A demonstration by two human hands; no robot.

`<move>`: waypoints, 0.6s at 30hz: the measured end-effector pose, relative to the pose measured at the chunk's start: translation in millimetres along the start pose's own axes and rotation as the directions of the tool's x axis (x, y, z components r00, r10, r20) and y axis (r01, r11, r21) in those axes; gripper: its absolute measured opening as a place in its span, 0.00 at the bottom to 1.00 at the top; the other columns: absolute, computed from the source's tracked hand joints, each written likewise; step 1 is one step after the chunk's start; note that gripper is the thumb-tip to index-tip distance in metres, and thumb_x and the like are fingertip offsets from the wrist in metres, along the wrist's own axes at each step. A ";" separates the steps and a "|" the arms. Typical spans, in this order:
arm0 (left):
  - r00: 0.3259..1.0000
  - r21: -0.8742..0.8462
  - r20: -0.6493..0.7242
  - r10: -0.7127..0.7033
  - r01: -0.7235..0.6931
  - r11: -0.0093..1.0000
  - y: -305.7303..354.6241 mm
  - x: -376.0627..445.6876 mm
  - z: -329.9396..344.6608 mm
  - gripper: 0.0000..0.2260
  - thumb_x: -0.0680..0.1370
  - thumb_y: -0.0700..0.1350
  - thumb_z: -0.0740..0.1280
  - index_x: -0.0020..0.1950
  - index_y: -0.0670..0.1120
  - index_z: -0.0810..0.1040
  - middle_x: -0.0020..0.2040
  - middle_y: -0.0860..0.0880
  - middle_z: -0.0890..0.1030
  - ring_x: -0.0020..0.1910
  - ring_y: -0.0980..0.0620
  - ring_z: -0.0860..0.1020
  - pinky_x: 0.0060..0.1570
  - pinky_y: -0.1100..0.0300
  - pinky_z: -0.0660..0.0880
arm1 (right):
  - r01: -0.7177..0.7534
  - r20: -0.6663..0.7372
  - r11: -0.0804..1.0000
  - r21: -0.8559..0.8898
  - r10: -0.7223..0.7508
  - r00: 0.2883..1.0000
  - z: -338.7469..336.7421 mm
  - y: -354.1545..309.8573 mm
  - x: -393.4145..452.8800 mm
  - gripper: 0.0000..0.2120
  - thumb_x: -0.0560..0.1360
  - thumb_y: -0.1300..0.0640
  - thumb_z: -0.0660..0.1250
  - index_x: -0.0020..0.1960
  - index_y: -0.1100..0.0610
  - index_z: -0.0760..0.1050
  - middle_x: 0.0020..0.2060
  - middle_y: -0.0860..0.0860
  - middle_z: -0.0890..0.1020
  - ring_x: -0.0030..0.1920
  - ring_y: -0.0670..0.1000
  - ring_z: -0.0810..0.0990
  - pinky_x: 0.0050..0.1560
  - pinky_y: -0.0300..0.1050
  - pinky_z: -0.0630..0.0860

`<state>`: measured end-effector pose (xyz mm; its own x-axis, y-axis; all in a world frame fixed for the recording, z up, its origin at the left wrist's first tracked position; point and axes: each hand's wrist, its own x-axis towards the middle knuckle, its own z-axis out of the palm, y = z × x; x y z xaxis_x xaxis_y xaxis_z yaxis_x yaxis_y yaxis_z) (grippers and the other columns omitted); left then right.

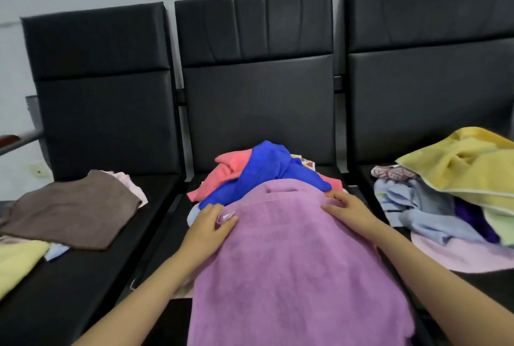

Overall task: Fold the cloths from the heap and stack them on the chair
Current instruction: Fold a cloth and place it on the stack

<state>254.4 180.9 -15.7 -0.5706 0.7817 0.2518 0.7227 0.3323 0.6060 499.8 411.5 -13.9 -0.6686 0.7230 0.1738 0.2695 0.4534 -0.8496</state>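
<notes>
A large purple towel point(292, 256) lies spread over the middle black chair point(258, 101), draped toward me over a heap of cloths. A blue cloth point(264, 170) and a coral cloth point(230, 170) show behind it in the heap. My left hand point(211, 226) grips the towel's left edge, thumb curled over the fabric. My right hand point(347, 209) rests flat on the towel's right upper part, fingers straight. On the left chair point(105, 95) lies a folded brown cloth point(72, 209) on top of a pale pink one.
The right chair point(428, 81) holds a loose pile: a yellow towel point(467, 167), a light blue cloth point(422, 206), a pink cloth point(456, 256). A pale yellow cloth point(16, 262) lies at the left chair's front edge. A grey wall stands behind the chairs.
</notes>
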 end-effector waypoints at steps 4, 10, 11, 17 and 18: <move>0.997 -0.197 -0.025 -0.072 0.066 0.978 3.3 -6.7 -7.3 0.12 0.79 0.50 0.65 0.40 0.44 0.74 0.37 0.48 0.75 0.36 0.55 0.71 0.38 0.59 0.68 | -0.025 -0.067 0.993 0.114 0.033 0.997 -5.1 -0.2 -1.3 0.03 0.74 0.60 0.71 0.41 0.57 0.79 0.35 0.44 0.79 0.33 0.38 0.74 0.36 0.27 0.69; 0.990 -0.353 0.008 -0.140 0.134 0.926 11.0 -11.2 -13.2 0.07 0.80 0.50 0.65 0.48 0.50 0.82 0.48 0.50 0.82 0.48 0.54 0.79 0.50 0.61 0.73 | -0.132 0.052 0.983 0.131 0.126 0.991 -12.8 -5.8 -7.9 0.06 0.73 0.56 0.72 0.39 0.56 0.81 0.33 0.44 0.79 0.33 0.43 0.74 0.39 0.38 0.69; 0.989 -0.344 0.012 -0.145 0.140 0.928 11.7 -11.2 -14.2 0.06 0.79 0.51 0.66 0.46 0.53 0.82 0.47 0.52 0.82 0.48 0.54 0.78 0.50 0.61 0.73 | -0.145 0.053 0.981 0.129 0.140 0.989 -15.0 -6.1 -10.1 0.06 0.73 0.56 0.72 0.38 0.56 0.81 0.32 0.44 0.78 0.32 0.42 0.74 0.37 0.37 0.69; 0.982 -0.343 -0.086 -0.170 0.131 0.930 25.8 -9.9 -42.2 0.15 0.77 0.47 0.70 0.36 0.38 0.78 0.34 0.51 0.77 0.36 0.54 0.70 0.38 0.57 0.68 | -0.015 -0.195 0.975 0.222 0.059 0.979 -37.3 -41.8 -29.3 0.10 0.75 0.58 0.71 0.36 0.59 0.79 0.30 0.49 0.76 0.35 0.48 0.72 0.32 0.37 0.67; 0.981 -0.337 -0.109 -0.158 0.113 0.935 33.1 -10.1 -51.4 0.12 0.77 0.46 0.70 0.38 0.39 0.80 0.34 0.50 0.78 0.35 0.54 0.71 0.38 0.58 0.68 | 0.014 -0.251 0.966 0.259 0.053 0.967 -44.9 -55.3 -32.2 0.08 0.74 0.57 0.71 0.37 0.56 0.80 0.30 0.47 0.77 0.34 0.46 0.73 0.33 0.38 0.68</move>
<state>264.1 156.9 40.6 -0.7170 0.6567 0.2337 0.4794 0.2212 0.8493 537.5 386.5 49.8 -0.4584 0.8534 0.2481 0.0715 0.3136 -0.9468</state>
